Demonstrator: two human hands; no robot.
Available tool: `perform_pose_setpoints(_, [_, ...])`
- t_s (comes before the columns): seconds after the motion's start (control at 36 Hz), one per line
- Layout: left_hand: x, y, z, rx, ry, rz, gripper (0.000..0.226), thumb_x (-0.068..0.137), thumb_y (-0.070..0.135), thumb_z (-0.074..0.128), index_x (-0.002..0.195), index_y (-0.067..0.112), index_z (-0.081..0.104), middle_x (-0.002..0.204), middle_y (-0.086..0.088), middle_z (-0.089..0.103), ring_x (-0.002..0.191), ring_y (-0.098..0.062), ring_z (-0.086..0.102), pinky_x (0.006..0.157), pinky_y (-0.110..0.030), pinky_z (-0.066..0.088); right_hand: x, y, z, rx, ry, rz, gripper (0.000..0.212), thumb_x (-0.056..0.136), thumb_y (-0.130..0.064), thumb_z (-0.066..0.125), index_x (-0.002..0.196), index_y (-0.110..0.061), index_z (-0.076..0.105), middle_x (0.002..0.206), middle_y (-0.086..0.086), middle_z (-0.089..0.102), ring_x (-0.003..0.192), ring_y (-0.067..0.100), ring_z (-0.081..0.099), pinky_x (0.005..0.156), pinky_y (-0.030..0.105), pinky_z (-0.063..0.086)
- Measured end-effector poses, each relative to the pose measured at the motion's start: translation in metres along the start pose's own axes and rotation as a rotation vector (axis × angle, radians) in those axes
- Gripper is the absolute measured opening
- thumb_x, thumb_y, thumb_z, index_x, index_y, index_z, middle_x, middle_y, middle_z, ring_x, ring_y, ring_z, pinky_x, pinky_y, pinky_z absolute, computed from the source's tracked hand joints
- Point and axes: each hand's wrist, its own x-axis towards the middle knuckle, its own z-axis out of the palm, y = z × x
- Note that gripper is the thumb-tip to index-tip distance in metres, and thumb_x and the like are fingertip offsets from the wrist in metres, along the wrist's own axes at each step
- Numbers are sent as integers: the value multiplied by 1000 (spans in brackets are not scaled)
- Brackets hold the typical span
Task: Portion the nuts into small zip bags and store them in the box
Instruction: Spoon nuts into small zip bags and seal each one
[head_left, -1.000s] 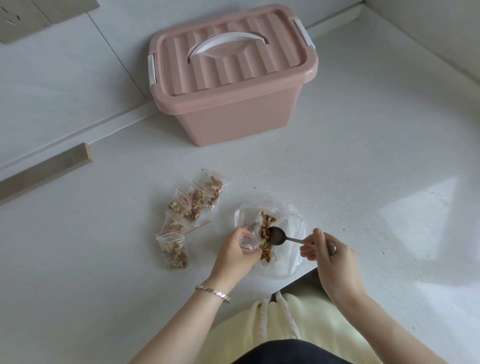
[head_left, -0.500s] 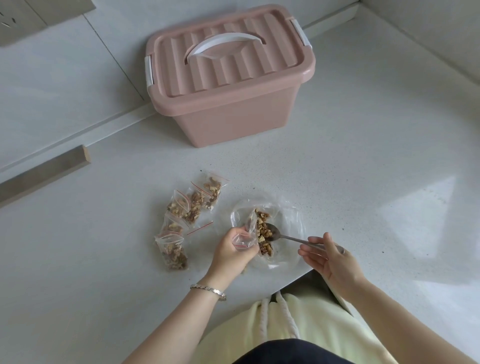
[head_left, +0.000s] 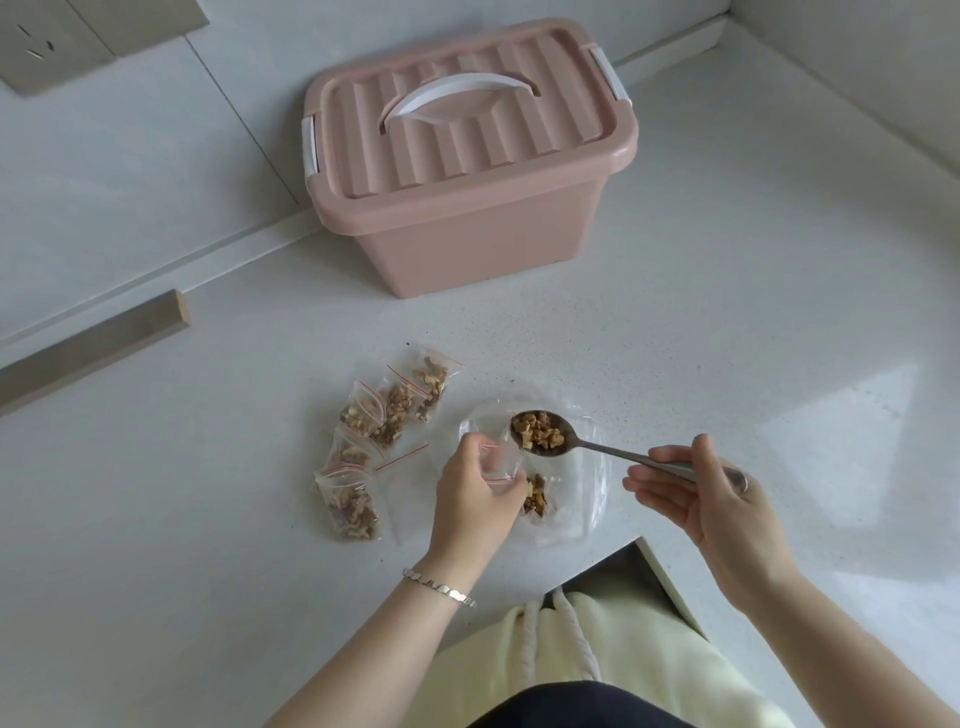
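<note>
On the white table (head_left: 675, 338), the left hand (head_left: 475, 493) pinches a small zip bag (head_left: 500, 461) in its fingers, the right hand (head_left: 717, 504) holds a spoon (head_left: 613, 451) full of nuts (head_left: 537, 430) just beside it, filled bags (head_left: 358, 457) lie to the left, and the closed pink box (head_left: 467, 208) stands behind.

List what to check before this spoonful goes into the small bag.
1. Load on spoon: walnut pieces heaped, none spilling: ok.
2. Grip of right hand on spoon handle: ok.
3. Hold of left hand on small zip bag: ok.
4. Bag mouth open toward spoon: cannot tell.
5. Path past filled bags, lying to the left: ok.
6. Access to pink box: not ok, lid on.
</note>
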Motion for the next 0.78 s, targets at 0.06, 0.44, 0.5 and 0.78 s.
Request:
perform_pose_setpoints(0.06, [2,2,2,-12,1,3,29,80,16,69,100,20,49,100,-1,57,77,0,58,62,-7,44,-7,-4,7,-35,-3,-79,80,48,-78,65,83,-5,66,79,19,71,77,29,70,64,24,56])
perform_pose_setpoints(0.44, [5,11,7,-136,35,42,23,78,19,67,94,21,50,97,-1,61,88,-12,62,76,-22,53,-30,4,18,-640,-93,-708,39,94,-51,37,85,-29,68,90,-25,67,88,-5,63,76,7,45])
perform_pose_setpoints(0.5, [4,10,6,-105,42,55,23,78,18,67,93,18,50,92,-2,57,86,-13,58,75,-16,50,-30,5,16,-661,-106,-777,36,96,-46,37,88,-27,67,91,-24,65,90,-7,62,76,6,44])
perform_pose_setpoints(0.78, [-3,-6,-7,-40,-9,-26,26,80,15,68,98,20,50,101,4,57,81,-4,56,61,-4,42,-16,2,9,-518,154,-242,42,88,-43,41,70,-14,65,64,0,70,59,13,65,60,24,52])
